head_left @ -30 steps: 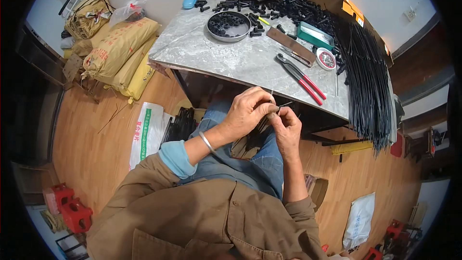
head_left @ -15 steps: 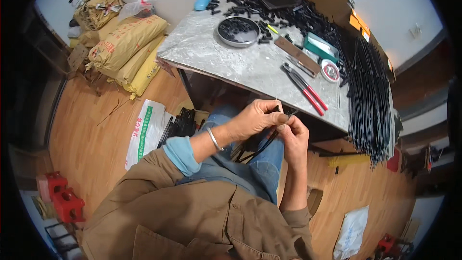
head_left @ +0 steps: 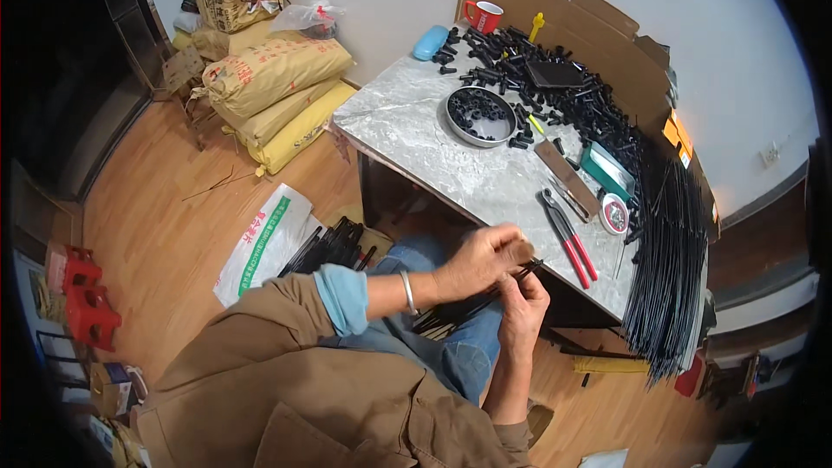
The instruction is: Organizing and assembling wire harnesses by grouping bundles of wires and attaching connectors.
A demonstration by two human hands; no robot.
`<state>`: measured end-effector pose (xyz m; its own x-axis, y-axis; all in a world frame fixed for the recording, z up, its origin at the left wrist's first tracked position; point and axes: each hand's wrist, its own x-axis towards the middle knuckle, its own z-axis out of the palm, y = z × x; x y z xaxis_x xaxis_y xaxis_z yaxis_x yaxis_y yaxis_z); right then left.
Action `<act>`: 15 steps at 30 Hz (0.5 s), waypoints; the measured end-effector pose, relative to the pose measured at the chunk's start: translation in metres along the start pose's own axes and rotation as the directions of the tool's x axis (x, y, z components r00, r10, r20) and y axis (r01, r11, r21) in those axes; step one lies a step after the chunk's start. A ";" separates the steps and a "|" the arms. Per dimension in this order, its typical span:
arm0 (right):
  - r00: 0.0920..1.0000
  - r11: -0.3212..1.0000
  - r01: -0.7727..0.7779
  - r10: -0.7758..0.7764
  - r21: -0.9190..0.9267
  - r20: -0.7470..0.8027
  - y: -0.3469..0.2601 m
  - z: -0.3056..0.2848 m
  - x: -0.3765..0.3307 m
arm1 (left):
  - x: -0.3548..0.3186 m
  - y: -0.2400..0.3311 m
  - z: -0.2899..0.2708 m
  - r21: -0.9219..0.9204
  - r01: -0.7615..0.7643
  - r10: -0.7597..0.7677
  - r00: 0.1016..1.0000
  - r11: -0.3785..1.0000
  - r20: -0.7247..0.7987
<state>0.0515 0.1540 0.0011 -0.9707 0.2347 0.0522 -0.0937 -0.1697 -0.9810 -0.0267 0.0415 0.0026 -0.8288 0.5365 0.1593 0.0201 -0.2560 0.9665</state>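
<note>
L hand (head_left: 472, 269)'s dropped in-frame, nr tbl edge (head_left: 433, 187).

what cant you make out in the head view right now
All in the head view:
- How the left hand and right hand grip the black piece: hidden by the fingers, left fingertips blurred.
- Full length of the black rods on the lap: the left forearm covers part.
- What fills the small tub: too small to tell.
- The white bag at lower right: cut off by the bottom edge.
</note>
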 end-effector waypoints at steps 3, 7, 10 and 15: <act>0.999 1.000 -0.028 0.029 -0.010 0.017 0.005 -0.005 0.008 | 0.047 0.011 -0.045 0.448 -0.182 0.277 0.948 0.875 -0.155; 0.997 1.000 -0.030 0.029 0.010 0.065 0.006 -0.003 0.016 | 0.121 0.025 -0.127 0.975 -0.125 0.477 0.878 0.183 0.023; 0.996 0.999 -0.037 0.037 0.001 0.086 0.007 -0.003 0.021 | 0.148 0.024 -0.152 0.999 -0.006 0.287 0.958 -0.049 0.020; 0.992 0.996 -0.062 0.055 0.060 0.111 0.012 -0.008 0.027 | 0.161 0.018 -0.160 0.996 -0.014 0.138 0.990 -0.085 0.026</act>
<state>0.0254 0.1658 -0.0109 -0.9929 0.1172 0.0185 -0.0466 -0.2414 -0.9693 -0.2496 -0.0056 0.0139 -0.8035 0.5164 0.2963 0.5670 0.8154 0.1166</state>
